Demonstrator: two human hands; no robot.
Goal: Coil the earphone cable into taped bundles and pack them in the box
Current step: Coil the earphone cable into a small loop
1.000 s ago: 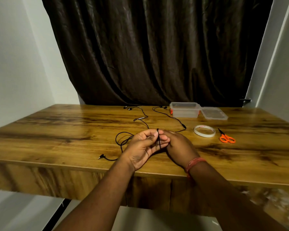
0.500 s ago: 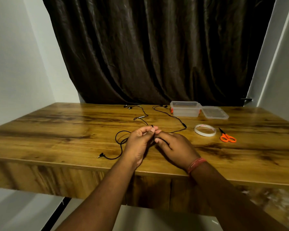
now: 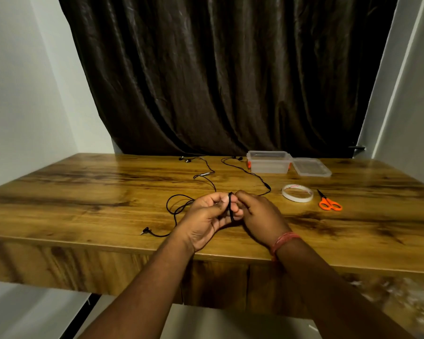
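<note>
Both hands meet over the middle of the desk [image 3: 59, 192], close to its near edge. The left hand [image 3: 206, 216] is palm up, its fingers curled, and black loops of the earphone cable [image 3: 231, 206] are wound around those fingers. The right hand [image 3: 260, 216] lies just beside it, back upward, its fingertips closed on the same loops where the two hands touch; exactly how it pinches them is hidden behind the left fingers. A reddish band [image 3: 283, 241] circles the right wrist.

From the hands the loose cable runs out to the left in an open loop, then trails toward the near edge, where the jack plug [image 3: 145, 231] lies on the wood. Two more strands run away toward the far edge: one passes an inline remote [image 3: 204, 174] and ends in earbuds [image 3: 184, 159] near the far edge, and the other curves right and back to a second earbud pair [image 3: 237, 158] just beside the box.

The clear plastic box [image 3: 268, 163] stands open at the far edge, right of centre, with orange clips on its ends. Its clear lid [image 3: 311, 167] lies flat, touching the right side of the box. Nearer, on the right half of the desk, a roll of white tape [image 3: 297, 193] lies flat, and orange-handled scissors [image 3: 328, 204] lie just to its right, blades pointing to the far edge. A dark curtain [image 3: 218, 69] hangs behind the desk
</note>
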